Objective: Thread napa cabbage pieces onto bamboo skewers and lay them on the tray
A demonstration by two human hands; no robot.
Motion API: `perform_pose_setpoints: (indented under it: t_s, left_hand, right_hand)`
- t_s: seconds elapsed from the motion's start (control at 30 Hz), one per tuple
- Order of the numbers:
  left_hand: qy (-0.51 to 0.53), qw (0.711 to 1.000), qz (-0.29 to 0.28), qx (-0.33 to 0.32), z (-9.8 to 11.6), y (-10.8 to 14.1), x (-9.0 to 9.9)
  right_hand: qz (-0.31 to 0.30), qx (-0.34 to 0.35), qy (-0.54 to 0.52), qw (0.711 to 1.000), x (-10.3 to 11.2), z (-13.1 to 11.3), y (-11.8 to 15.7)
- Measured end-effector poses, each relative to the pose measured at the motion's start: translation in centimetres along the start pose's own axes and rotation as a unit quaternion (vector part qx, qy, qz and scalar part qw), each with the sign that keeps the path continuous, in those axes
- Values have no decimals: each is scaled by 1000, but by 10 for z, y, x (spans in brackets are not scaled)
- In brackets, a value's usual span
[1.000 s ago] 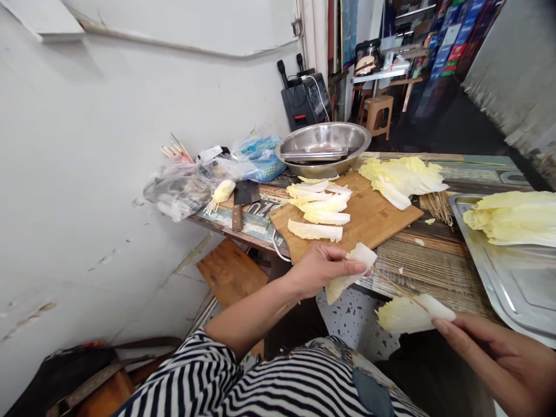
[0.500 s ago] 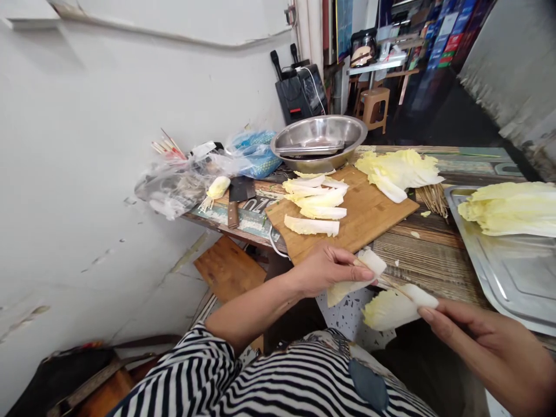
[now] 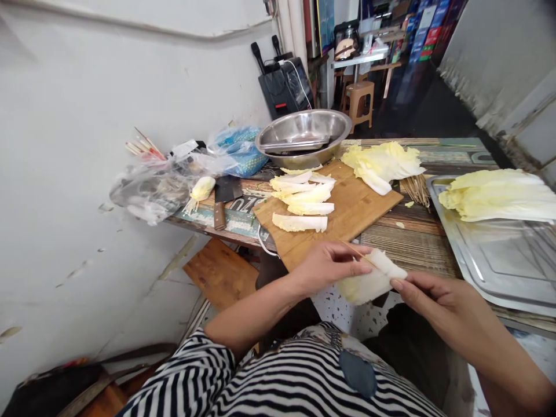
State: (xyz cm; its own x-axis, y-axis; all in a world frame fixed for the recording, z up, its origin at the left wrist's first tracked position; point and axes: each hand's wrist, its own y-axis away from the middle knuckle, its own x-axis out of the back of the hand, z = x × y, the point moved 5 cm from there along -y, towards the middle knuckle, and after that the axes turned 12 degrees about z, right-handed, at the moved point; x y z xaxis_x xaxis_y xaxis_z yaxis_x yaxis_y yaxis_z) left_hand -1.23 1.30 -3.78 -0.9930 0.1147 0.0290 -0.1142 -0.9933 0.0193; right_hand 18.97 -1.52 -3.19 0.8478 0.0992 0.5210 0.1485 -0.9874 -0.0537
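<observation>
My left hand (image 3: pixel 328 267) is closed around a thin wooden skewer (image 3: pixel 355 249), whose blunt part sticks out above the fingers. Napa cabbage pieces (image 3: pixel 367 288) hang at the skewer, pale and overlapping, below and between my hands. Between thumb and fingers, my right hand (image 3: pixel 438 295) pinches the white stem end of one piece. The skewer's far tip is hidden by the cabbage. Just beyond, a wooden cutting board (image 3: pixel 365 202) bears several cut cabbage strips (image 3: pixel 304 200) and, at its far right, a pile of leaves (image 3: pixel 384 165).
A cleaver (image 3: pixel 220 211) and a small skewered cabbage bundle (image 3: pixel 202 189) lie left of the board. Behind is a steel basin (image 3: pixel 304 156). At right, a metal tray (image 3: pixel 490 255) holds cabbage leaves (image 3: pixel 499 194), beside loose skewers (image 3: pixel 416 190). Plastic bags (image 3: pixel 147 191) sit by the wall.
My right hand has moved left toward my left hand, bringing its cabbage piece up against the one on the skewer. The gap between the pieces has closed. The camera view has shifted slightly.
</observation>
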Motion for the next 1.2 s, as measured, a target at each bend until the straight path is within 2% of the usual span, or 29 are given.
perform_pose_setpoints:
  t_s: [0.07, 0.1, 0.13, 0.2, 0.3, 0.4, 0.47, 0.53, 0.57, 0.63, 0.73, 0.77, 0.8, 0.87, 0.93, 1.07, 1.2]
  left_hand:
    - [-90, 990, 84, -74, 7, -8, 25]
    - [-158, 970, 127, -133, 13, -12, 38]
    - [-237, 938, 157, -196, 19, -16, 50]
    - [-410, 863, 124, -267, 21, -25, 61]
    - [-588, 767, 27, -255, 8, -41, 67]
    - [-655, 717, -29, -236, -1, -53, 66]
    - [-673, 702, -45, -230, -3, -60, 65]
    - [-663, 717, -26, -213, 0, -65, 68]
    - [-640, 741, -5, -203, 2, -65, 70]
    - [-540, 819, 45, -187, 10, -60, 75]
    - [-277, 952, 70, -108, 16, -45, 73]
    - [-176, 981, 58, -64, 16, -39, 68]
    - [-82, 996, 40, -18, 16, -34, 62]
    - [65, 996, 2, 59, 16, -25, 47]
    - [157, 981, -13, 117, 15, -21, 37]
    - [281, 935, -5, 215, 6, -18, 32]
    - [360, 889, -36, 280, 3, -13, 27]
  right_hand:
    - [17, -11, -14, 1000, 3, 6, 1]
    - [22, -17, -19, 999, 3, 9, 1]
    - [24, -23, -25, 999, 4, 12, 1]
    - [16, -45, -44, 998, 3, 18, 1]
    - [-4, -83, -83, 993, -2, 25, -1]
    - [-25, -102, -109, 988, -7, 30, -2]
    - [-22, -101, -112, 988, -8, 30, -3]
    - [-6, -90, -105, 990, -7, 28, -3]
    - [3, -83, -98, 992, -6, 28, -3]
    - [23, -65, -71, 995, -3, 27, -1]
    - [41, -29, -15, 999, 1, 28, 2]
    - [37, -17, 1, 999, 2, 28, 3]
    - [27, -4, 14, 1000, 3, 27, 4]
    - [9, 19, 30, 999, 3, 24, 7]
    - [24, 19, 28, 999, 6, 18, 11]
    - [100, -30, 22, 994, 10, 6, 19]
    - [120, -40, 5, 992, 8, -1, 22]
